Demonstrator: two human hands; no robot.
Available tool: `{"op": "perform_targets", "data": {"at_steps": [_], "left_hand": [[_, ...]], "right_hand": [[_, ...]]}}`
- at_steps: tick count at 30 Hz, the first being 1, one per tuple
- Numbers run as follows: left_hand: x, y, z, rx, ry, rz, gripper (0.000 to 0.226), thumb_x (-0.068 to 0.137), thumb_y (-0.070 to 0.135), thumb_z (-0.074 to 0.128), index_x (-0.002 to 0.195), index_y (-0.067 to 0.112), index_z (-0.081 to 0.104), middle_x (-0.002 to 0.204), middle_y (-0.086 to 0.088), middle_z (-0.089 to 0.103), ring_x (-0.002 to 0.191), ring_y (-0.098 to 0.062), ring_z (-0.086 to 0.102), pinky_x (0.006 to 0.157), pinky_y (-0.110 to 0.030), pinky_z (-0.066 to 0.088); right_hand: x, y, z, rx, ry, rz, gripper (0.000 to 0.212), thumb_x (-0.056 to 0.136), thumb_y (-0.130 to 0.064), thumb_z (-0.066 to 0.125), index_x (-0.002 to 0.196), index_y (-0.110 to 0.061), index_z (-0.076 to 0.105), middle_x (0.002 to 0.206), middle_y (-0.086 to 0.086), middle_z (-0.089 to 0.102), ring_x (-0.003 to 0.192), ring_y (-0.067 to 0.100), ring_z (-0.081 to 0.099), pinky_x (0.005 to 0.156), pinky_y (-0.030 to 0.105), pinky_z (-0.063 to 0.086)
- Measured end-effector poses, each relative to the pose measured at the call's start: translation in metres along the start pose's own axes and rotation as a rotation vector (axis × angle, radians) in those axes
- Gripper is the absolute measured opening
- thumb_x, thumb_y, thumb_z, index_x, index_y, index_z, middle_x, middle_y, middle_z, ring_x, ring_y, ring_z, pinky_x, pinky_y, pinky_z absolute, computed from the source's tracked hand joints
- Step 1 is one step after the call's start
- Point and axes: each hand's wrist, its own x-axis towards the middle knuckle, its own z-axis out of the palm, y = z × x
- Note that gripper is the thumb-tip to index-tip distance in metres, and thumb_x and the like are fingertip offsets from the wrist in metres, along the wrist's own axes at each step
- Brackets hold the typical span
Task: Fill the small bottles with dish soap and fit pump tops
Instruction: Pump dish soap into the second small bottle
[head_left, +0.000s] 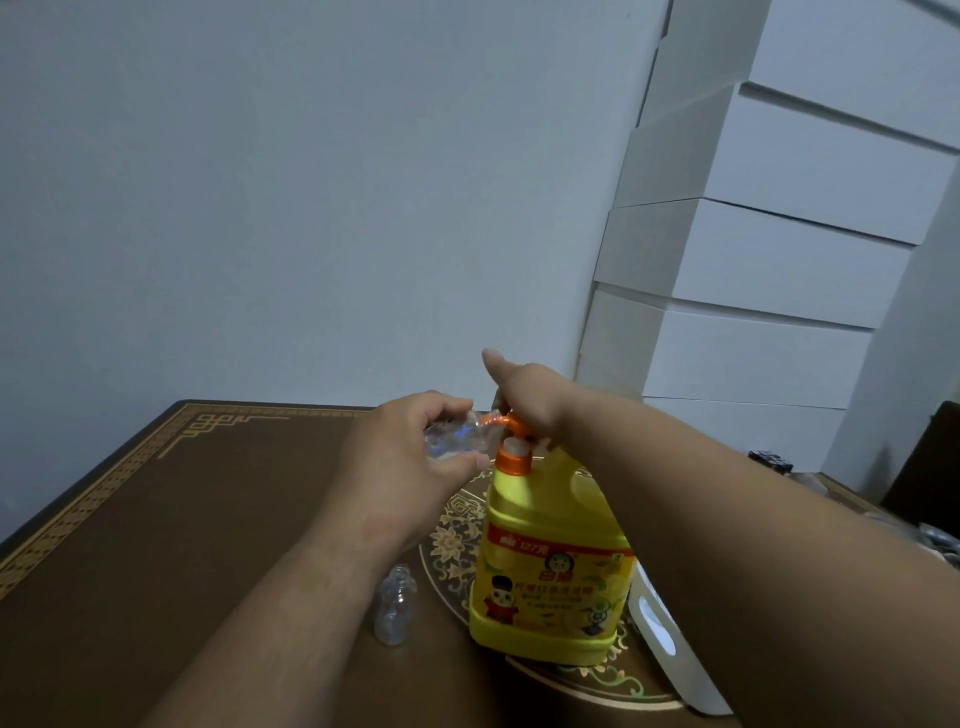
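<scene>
At the orange pump (511, 434) of the yellow soap jug (550, 561) mid-table, left hand (405, 467) pinches a small clear bottle (457, 439) at the spout, right hand (524, 395) curls over the pump head, thumb raised; filling step, next needs a steady downstroke with mouth aligned; a second bottle (394, 608) waits near-left, no pump tops visible.

— What sort of place is showing here?

— A room in a home, it is looking like — a brown table (156, 519) with gold ornamental borders is standing against a plain pale wall (311, 182), a household dish soap jug (550, 561) is sitting on it, and white boxes (769, 270) are stacking up in the corner.
</scene>
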Motion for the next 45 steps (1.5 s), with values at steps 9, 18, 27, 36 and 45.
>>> {"op": "perform_targets", "data": {"at_steps": [9, 18, 27, 36, 45], "left_hand": [[0.001, -0.003, -0.004, 0.033, -0.051, -0.012, 0.049, 0.07, 0.03, 0.097, 0.114, 0.035, 0.077, 0.104, 0.025, 0.074, 0.101, 0.007, 0.068, 0.095, -0.028, 0.057], [0.001, -0.002, -0.004, 0.114, -0.035, 0.058, 0.05, 0.074, 0.034, 0.094, 0.121, 0.035, 0.076, 0.11, 0.022, 0.074, 0.103, 0.003, 0.067, 0.092, -0.022, 0.054], [0.0, 0.003, -0.004, 0.106, 0.012, 0.098, 0.051, 0.076, 0.033, 0.092, 0.124, 0.032, 0.076, 0.113, 0.018, 0.075, 0.105, 0.001, 0.066, 0.092, -0.018, 0.05], [0.0, -0.001, -0.008, 0.086, -0.047, 0.079, 0.05, 0.072, 0.033, 0.094, 0.119, 0.035, 0.078, 0.108, 0.027, 0.074, 0.101, 0.01, 0.066, 0.091, -0.021, 0.055], [0.0, -0.002, -0.009, 0.106, -0.049, 0.124, 0.053, 0.073, 0.036, 0.093, 0.122, 0.034, 0.077, 0.11, 0.025, 0.073, 0.101, 0.01, 0.065, 0.089, -0.016, 0.052]], "right_hand": [[-0.003, -0.007, 0.005, -0.265, -0.127, -0.056, 0.071, 0.102, -0.002, 0.046, 0.164, -0.023, 0.018, 0.157, 0.019, 0.041, 0.13, 0.041, 0.054, 0.091, 0.041, 0.055], [-0.003, -0.008, 0.004, -0.341, -0.15, -0.026, 0.065, 0.097, 0.004, 0.054, 0.157, -0.011, 0.037, 0.142, 0.023, 0.054, 0.102, 0.039, 0.067, 0.074, 0.045, 0.061], [-0.004, -0.004, 0.001, -0.167, -0.008, -0.056, 0.04, 0.109, -0.027, 0.043, 0.129, 0.003, 0.061, 0.125, 0.028, 0.067, 0.117, 0.044, 0.064, 0.095, 0.044, 0.053], [-0.001, -0.006, 0.005, -0.381, -0.101, -0.103, 0.007, 0.099, -0.001, 0.051, 0.101, -0.007, 0.053, 0.096, 0.014, 0.054, 0.09, 0.032, 0.053, 0.076, 0.041, 0.054], [0.0, -0.006, 0.005, -0.459, -0.167, -0.117, 0.013, 0.093, 0.007, 0.055, 0.101, -0.004, 0.054, 0.104, 0.02, 0.056, 0.09, 0.039, 0.058, 0.06, 0.043, 0.055]]}}
